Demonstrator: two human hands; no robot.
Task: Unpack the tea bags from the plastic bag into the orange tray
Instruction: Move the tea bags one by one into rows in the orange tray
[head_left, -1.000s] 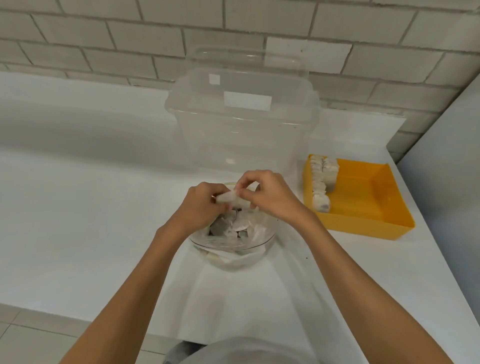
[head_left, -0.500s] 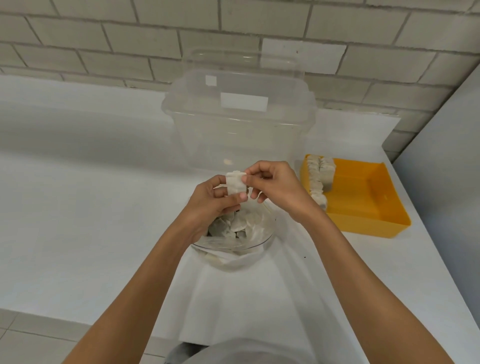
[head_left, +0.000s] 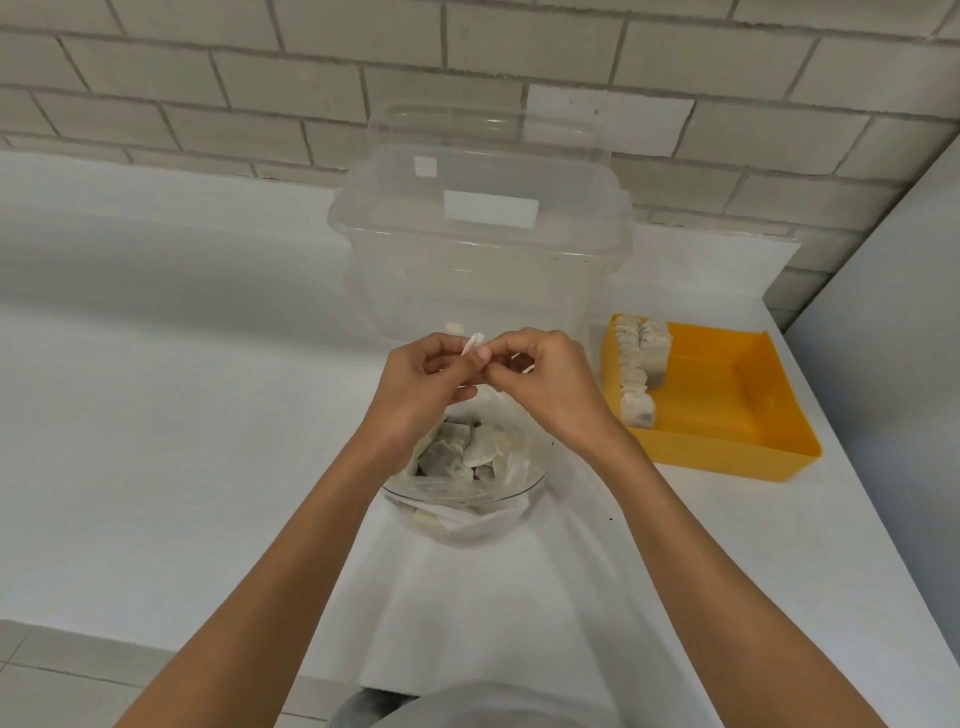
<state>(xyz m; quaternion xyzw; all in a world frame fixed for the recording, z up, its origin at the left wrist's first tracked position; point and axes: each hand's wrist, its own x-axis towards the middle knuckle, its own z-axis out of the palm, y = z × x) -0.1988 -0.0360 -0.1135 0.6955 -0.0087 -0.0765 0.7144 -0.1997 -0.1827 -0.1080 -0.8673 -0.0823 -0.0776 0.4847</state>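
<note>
Bright, even, soft indoor light. Faint arm shadows lie on the white counter (head_left: 156, 441). Weak glare on the clear tub (head_left: 483, 270). The orange tray (head_left: 717, 400) has a shaded right inner wall. Brick wall (head_left: 260, 104) lines bow near the edges; detail is slightly soft.

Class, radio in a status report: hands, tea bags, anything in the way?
Left hand and right hand pinch one tea bag over the plastic bag. Orange tray part filled along its left side. Nothing between hands and tray.
</note>
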